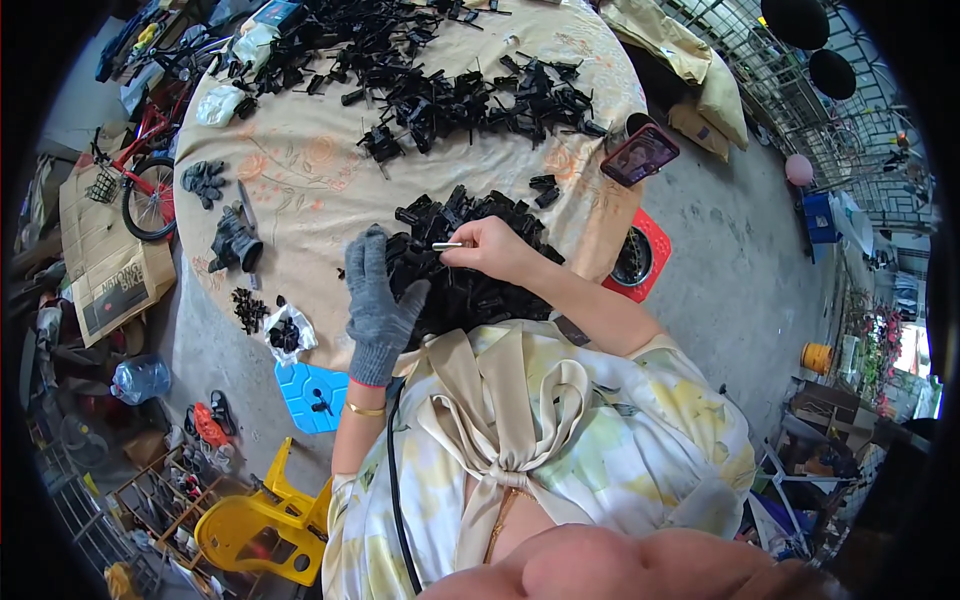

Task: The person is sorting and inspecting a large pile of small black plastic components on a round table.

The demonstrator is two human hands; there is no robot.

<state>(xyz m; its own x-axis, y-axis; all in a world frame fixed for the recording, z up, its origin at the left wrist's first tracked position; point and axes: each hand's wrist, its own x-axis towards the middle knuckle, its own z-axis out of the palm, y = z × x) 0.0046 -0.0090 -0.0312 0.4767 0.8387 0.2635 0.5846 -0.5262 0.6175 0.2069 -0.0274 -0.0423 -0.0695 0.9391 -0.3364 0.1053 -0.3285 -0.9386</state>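
A heap of small black plastic parts (pixel 470 290) lies at the near edge of the cloth-covered round table (pixel 300 170). At the heap's left side, my left hand (pixel 380 295) wears a grey knit glove; its fingers are stretched out and the thumb stands apart. Over the middle of the heap, my bare right hand (pixel 490 250) pinches a slim silver metal rod (pixel 450 246) that points left toward the glove. The rod's other end is hidden in my fingers. Two loose black parts (pixel 544 190) lie just beyond the heap at the right.
Farther back spreads a larger mass of black pieces with thin stems (pixel 480 100). Spare grey gloves (pixel 235 240), a white bag of small black bits (pixel 290 334) and a knife (pixel 246 203) lie at left. A phone (pixel 640 155) stands at the right edge, above a red stool (pixel 655 255).
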